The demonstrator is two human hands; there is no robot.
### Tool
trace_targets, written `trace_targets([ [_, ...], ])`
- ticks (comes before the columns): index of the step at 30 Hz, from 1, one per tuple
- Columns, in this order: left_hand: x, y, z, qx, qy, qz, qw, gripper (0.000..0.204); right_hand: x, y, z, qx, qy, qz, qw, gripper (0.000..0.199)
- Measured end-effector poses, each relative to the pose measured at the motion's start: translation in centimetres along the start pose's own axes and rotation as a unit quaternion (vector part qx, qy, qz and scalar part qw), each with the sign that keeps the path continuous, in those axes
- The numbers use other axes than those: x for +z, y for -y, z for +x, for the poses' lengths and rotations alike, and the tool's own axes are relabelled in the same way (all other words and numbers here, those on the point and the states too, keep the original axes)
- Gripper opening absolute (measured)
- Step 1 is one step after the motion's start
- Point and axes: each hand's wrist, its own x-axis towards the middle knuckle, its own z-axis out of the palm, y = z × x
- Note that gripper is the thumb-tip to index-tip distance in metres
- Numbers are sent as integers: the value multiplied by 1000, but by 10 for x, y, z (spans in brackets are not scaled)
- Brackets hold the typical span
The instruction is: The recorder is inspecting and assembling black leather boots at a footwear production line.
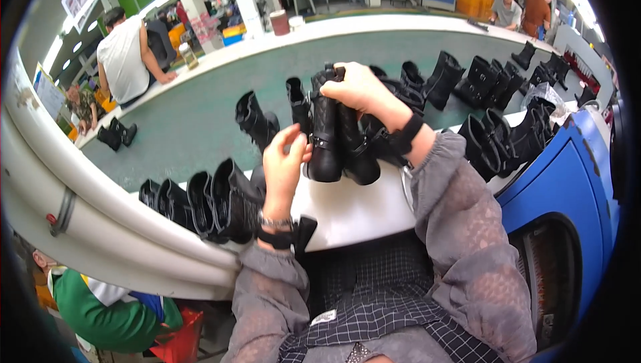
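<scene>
Nearest, the person's grey lace sleeves point(461, 243) rise from the lower edge over a black checked garment point(374, 303); each wrist wears a black strap, the left also a watch. The left hand point(284, 166) is half curled, its fingertips point(298, 144) touching the side of a pair of black boots point(337, 139) held up above the white table edge point(354, 213); whether it truly grips them I cannot tell. The right hand point(364, 89) is clenched over the tops of the 2 boots, holding them upright with the toes pointing down toward the table. Just left of the left wrist a row of black boots point(207, 203) stands along the white rim. Beyond the held pair, 1 lone boot point(257, 121) stands on the green conveyor belt point(193, 123); more black boots point(494, 83) line the belt to the right, beside a blue machine point(567, 183). Far left, a person in a white sleeveless top point(123, 59) leans on the belt's far edge; 2 other people point(517, 9) sit far right.
</scene>
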Motion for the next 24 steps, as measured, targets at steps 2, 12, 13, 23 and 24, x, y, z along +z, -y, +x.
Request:
trace_targets([
  [2,3,20,-16,75,-35,29,996,42,-8,0,16,34,6,5,999,30],
  [12,15,35,-59,48,47,-5,998,68,-3,6,45,77,45,-84,992,35],
  [13,15,34,-59,28,45,-6,999,68,-1,5,45,76,46,-84,992,35],
  [23,-28,74,-89,-28,12,145,989,54,-5,1,35,9,75,10,997,32],
  [24,-33,78,-95,-31,7,152,988,54,-7,0,32,5,77,9,997,33],
])
